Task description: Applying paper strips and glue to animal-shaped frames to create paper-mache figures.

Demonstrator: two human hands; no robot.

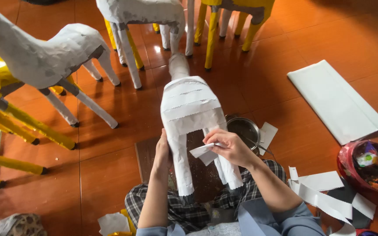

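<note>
A person sits on an orange tiled floor with legs in checked trousers, seen from above by a camera on their own head.

Nearest, the right hand has its fingers pressed together, pinching a short white paper strip. The strip lies just left of that hand, its free end pointing toward the paper-covered animal figure that stands over the lap. The left hand is laid flat along the figure's left rear leg, fingers loosely curled round it, steadying it. The right rear leg sits directly beneath the strip, so the right hand is the nearer one to it.

The figure's long axis runs straight away from the person, rump close, neck and head farthest. Its back is banded with overlapping white strips.

Just right of the figure, touching nothing, a round metal bowl rests on the floor. Farther right lie loose cut strips, a red and clear bag of scraps and a folded stack of white paper.

Beyond and to the left stand more animal figures, a large white one and yellow legs; at the far edge, more white and yellow legs.
</note>
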